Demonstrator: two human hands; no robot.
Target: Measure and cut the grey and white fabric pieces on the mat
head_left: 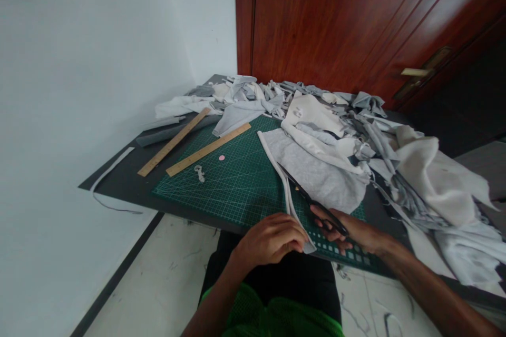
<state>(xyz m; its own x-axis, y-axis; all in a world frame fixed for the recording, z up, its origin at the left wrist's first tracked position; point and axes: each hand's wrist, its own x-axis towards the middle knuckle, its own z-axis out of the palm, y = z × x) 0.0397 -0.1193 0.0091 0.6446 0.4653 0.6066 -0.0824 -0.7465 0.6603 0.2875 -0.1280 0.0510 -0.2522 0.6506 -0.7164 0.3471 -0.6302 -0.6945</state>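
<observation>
Left hand (271, 239) pinching pale fabric strip (287, 205), right hand (356, 230) gripping scissors (306, 196).

A dark green cutting mat (237, 189) with a pale grid lies under grey and off-white fabric.

At centre, the mat's fine pale lines form squares, with a row of pale squares along its lower edge; a plain grey fleece offcut (320, 176) and a white fabric strip (285, 195) lie on it, beside black scissors (312, 202). Tan wooden rulers (207, 150) and a pink round dot (222, 157) sit left of them. The charcoal tabletop (118, 176) shows at left, a reddish-brown wood-grain door (316, 16) at upper right, a white wall (79, 63) at upper left, a neon green mesh top (272, 316) at bottom centre, and a white floor with grey streaks (166, 279) at lower left.
</observation>
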